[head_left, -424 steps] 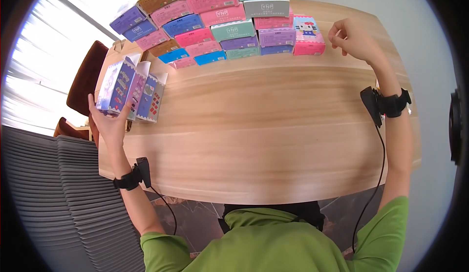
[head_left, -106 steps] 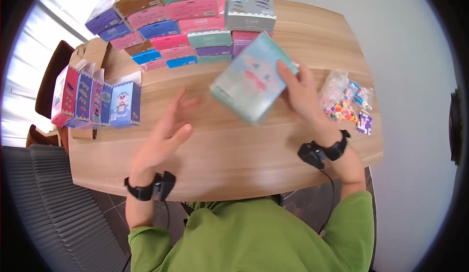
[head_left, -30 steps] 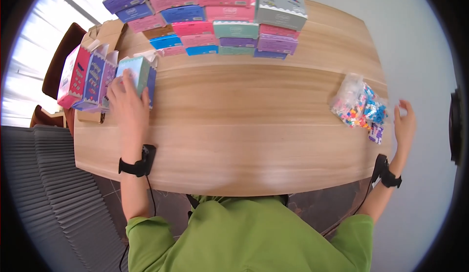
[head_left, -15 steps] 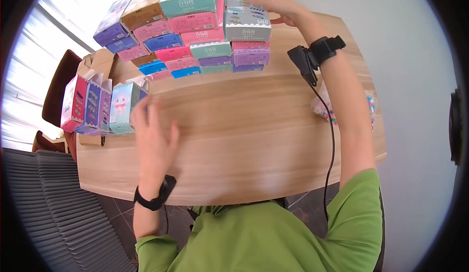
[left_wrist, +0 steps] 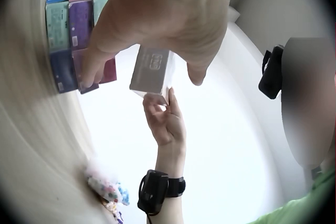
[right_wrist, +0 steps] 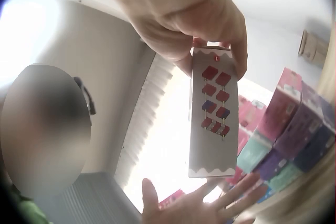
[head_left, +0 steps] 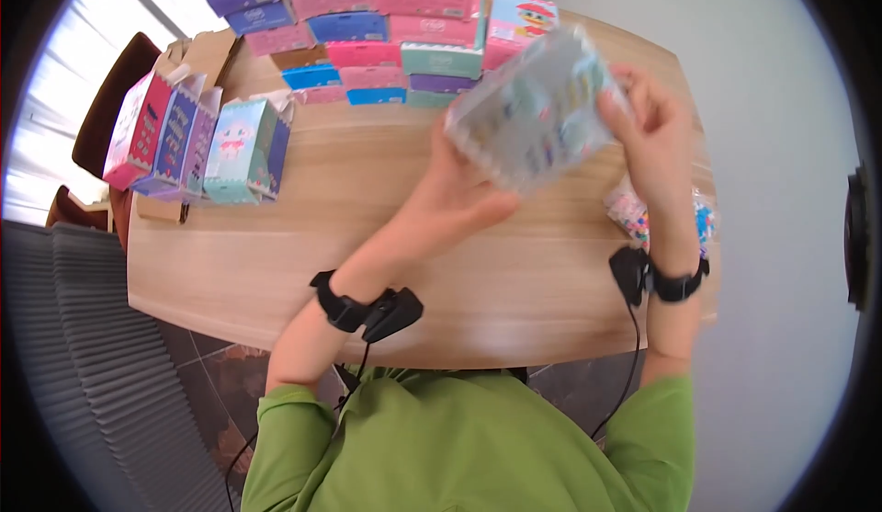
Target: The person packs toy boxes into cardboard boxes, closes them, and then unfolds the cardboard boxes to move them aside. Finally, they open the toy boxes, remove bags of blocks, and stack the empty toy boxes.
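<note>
The grey box (head_left: 533, 112) is up in the air above the surface (head_left: 303, 236), between the two hands. It is tilted and a bit blurry in the head view.

The right hand (head_left: 648, 135) holds the box at its right end. Its fingers and thumb curl round that end. In the right wrist view the right hand (right_wrist: 194, 19) pinches the top of the box (right_wrist: 212, 124), and the box hangs down long and thin, with small red and blue squares on its side.

The left hand (head_left: 450, 204) is under the box, at its lower left edge. Its fingers are straight and spread, and they touch the box from below. In the right wrist view the left hand (right_wrist: 202, 205) is flat and open just under the bottom of the box. In the left wrist view the left hand (left_wrist: 163, 19) is close to the camera, and the box (left_wrist: 152, 71) shows past it with the right hand (left_wrist: 165, 121) at its far end.

A big stack of boxes (head_left: 386, 25) stands at the far edge of the surface. A row of boxes (head_left: 197, 144) stands on the left side. A bag of beads (head_left: 666, 213) lies on the right, under the right arm.
</note>
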Motion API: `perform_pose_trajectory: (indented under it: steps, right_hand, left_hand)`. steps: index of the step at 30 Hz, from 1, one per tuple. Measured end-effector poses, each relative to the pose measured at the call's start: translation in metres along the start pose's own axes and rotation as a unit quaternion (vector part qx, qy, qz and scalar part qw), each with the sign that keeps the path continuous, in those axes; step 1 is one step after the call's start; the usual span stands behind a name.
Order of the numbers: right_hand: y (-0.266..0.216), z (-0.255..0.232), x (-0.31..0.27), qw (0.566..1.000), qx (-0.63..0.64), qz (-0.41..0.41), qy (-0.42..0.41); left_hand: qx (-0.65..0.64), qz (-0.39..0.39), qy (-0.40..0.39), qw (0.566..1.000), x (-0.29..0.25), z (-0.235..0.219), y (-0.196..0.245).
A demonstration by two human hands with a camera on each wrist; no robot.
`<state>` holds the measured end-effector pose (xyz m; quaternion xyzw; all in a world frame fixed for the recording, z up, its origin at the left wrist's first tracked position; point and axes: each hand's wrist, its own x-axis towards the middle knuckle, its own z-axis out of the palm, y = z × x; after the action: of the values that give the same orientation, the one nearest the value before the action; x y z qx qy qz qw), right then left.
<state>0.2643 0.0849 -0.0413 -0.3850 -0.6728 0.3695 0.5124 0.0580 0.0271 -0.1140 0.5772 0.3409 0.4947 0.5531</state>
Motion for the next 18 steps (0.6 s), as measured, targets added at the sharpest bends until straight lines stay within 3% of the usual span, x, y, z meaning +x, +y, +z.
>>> perform_pose_trajectory:
  steps: [4, 7, 9, 12, 16, 18]
  right_hand:
    - [0.01, 0.013, -0.037, 0.98, 0.093, 0.137, -0.109]
    - [0.014, 0.013, -0.042, 0.929, 0.244, 0.239, -0.143]
    - [0.013, 0.018, -0.043, 0.917, 0.273, 0.245, -0.155]
    - [0.013, 0.014, -0.045, 0.93, 0.216, 0.152, -0.255]
    - [0.006, 0.013, -0.051, 0.935, 0.193, 0.186, -0.233]
    - [0.01, 0.004, -0.051, 0.937, 0.165, 0.219, -0.216]
  left_hand:
    - [-0.114, 0.016, 0.112, 0.987, -0.006, -0.001, 0.018]
    - [-0.06, 0.009, 0.076, 0.995, -0.015, -0.007, 0.025]
    - [-0.046, 0.002, 0.086, 0.995, -0.018, -0.007, 0.027]
    - [-0.035, -0.015, 0.078, 0.996, -0.021, -0.009, 0.033]
    - [0.013, -0.029, 0.073, 0.997, -0.026, -0.011, 0.035]
    - [-0.079, -0.031, 0.1, 0.991, -0.028, -0.016, 0.027]
